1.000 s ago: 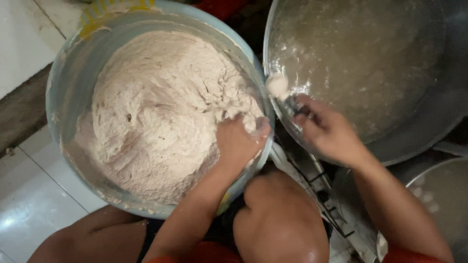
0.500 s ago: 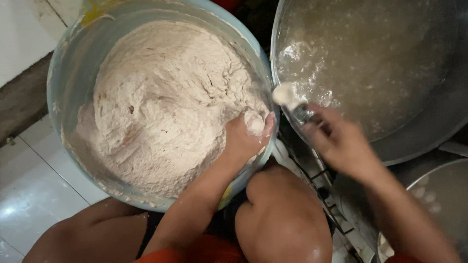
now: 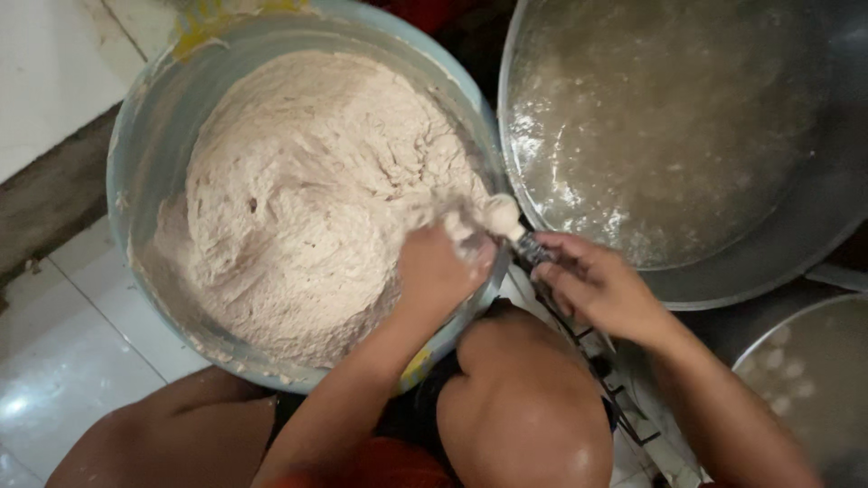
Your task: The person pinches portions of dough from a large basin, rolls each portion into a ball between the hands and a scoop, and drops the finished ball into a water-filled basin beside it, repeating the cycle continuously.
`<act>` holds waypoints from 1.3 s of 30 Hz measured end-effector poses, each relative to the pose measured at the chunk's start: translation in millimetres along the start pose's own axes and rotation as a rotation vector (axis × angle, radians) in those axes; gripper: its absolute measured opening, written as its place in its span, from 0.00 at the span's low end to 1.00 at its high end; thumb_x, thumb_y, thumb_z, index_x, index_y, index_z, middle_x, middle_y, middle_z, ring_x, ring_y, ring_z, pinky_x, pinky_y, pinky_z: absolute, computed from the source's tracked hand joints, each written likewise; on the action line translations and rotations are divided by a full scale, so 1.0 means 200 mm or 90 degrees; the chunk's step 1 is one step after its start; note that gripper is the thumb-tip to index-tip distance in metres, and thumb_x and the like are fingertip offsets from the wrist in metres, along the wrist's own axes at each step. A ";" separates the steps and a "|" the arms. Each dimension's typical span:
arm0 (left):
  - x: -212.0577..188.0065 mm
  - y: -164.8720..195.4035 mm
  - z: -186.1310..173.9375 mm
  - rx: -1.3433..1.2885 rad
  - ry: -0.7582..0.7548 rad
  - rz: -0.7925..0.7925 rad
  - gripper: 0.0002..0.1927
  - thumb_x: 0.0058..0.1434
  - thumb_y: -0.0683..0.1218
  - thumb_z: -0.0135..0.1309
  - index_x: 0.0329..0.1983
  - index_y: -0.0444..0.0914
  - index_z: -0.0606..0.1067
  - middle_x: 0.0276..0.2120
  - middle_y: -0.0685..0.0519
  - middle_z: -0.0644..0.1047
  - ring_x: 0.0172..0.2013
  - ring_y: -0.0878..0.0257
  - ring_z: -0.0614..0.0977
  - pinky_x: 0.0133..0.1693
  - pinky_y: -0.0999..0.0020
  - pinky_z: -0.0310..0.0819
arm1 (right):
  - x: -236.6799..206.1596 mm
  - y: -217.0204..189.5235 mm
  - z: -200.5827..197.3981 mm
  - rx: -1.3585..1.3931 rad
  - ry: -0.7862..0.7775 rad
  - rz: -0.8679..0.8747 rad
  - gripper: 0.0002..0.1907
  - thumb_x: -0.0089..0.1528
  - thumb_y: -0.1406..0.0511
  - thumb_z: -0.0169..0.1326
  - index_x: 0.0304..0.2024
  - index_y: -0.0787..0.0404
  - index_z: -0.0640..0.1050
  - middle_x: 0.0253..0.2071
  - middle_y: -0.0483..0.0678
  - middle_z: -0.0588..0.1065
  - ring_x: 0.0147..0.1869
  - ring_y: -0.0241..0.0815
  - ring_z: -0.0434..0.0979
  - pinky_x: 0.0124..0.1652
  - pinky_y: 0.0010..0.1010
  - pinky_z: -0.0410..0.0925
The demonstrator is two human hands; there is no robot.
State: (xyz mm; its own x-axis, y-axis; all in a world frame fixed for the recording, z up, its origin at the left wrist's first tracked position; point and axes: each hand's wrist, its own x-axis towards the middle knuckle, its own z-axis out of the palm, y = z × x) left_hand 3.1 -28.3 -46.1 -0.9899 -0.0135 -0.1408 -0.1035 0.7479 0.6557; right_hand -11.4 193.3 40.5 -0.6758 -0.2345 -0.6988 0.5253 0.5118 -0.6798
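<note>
A large light-blue bowl (image 3: 145,136) holds a big mass of pale, sticky dough (image 3: 298,190). My left hand (image 3: 438,271) is closed in the dough at the bowl's right rim, squeezing a lump out between thumb and finger. My right hand (image 3: 597,285) grips a metal spoon (image 3: 529,246) whose tip carries a small ball of dough (image 3: 500,215) right beside my left hand. The spoon sits over the gap between the bowl and a wide metal pan (image 3: 796,235) of hot, bubbling liquid.
My bare knees (image 3: 524,407) are below the bowl. A second metal pan (image 3: 814,380) holding pale pieces shows at the lower right. A wire stand (image 3: 606,380) lies under my right wrist. White floor tiles (image 3: 54,361) are at the left.
My right hand has brought the spoon back from the pan's edge toward the bowl, beside my left hand. My left hand stays squeezing dough at the rim.
</note>
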 end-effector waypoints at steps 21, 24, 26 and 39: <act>0.16 0.01 -0.06 0.011 0.024 0.061 0.48 0.52 0.69 0.62 0.56 0.22 0.73 0.33 0.27 0.78 0.35 0.32 0.80 0.38 0.45 0.74 | 0.27 0.06 -0.46 -0.371 0.526 -0.248 0.18 0.63 0.67 0.60 0.56 0.64 0.78 0.45 0.62 0.78 0.44 0.60 0.81 0.43 0.44 0.72; 0.15 0.02 -0.02 -0.027 -0.015 0.056 0.31 0.60 0.64 0.60 0.47 0.31 0.77 0.33 0.33 0.79 0.38 0.34 0.80 0.44 0.45 0.74 | 0.21 0.07 -0.46 -0.351 0.495 -0.287 0.18 0.67 0.67 0.58 0.60 0.65 0.77 0.46 0.60 0.78 0.43 0.53 0.80 0.43 0.39 0.72; 0.15 0.02 0.01 -0.063 0.008 0.074 0.22 0.62 0.59 0.60 0.42 0.35 0.79 0.34 0.37 0.80 0.39 0.36 0.81 0.46 0.46 0.74 | 0.16 0.07 -0.41 -0.298 0.464 -0.273 0.17 0.70 0.67 0.56 0.61 0.65 0.76 0.44 0.57 0.78 0.42 0.46 0.79 0.41 0.35 0.71; 0.14 0.04 0.07 -0.243 0.139 0.157 0.15 0.55 0.48 0.67 0.38 0.36 0.76 0.30 0.44 0.81 0.32 0.45 0.85 0.36 0.57 0.79 | -0.06 -0.08 0.02 -0.143 0.151 -0.178 0.22 0.64 0.64 0.55 0.61 0.59 0.75 0.32 0.48 0.78 0.32 0.32 0.77 0.33 0.28 0.70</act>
State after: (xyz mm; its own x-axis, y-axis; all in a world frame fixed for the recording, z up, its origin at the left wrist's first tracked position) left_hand -23.5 -13.4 -54.3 -0.9822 -0.0361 0.1843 0.1485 0.4512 0.8800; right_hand -10.2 185.2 59.2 -0.8898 -0.2070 -0.4067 0.1974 0.6289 -0.7520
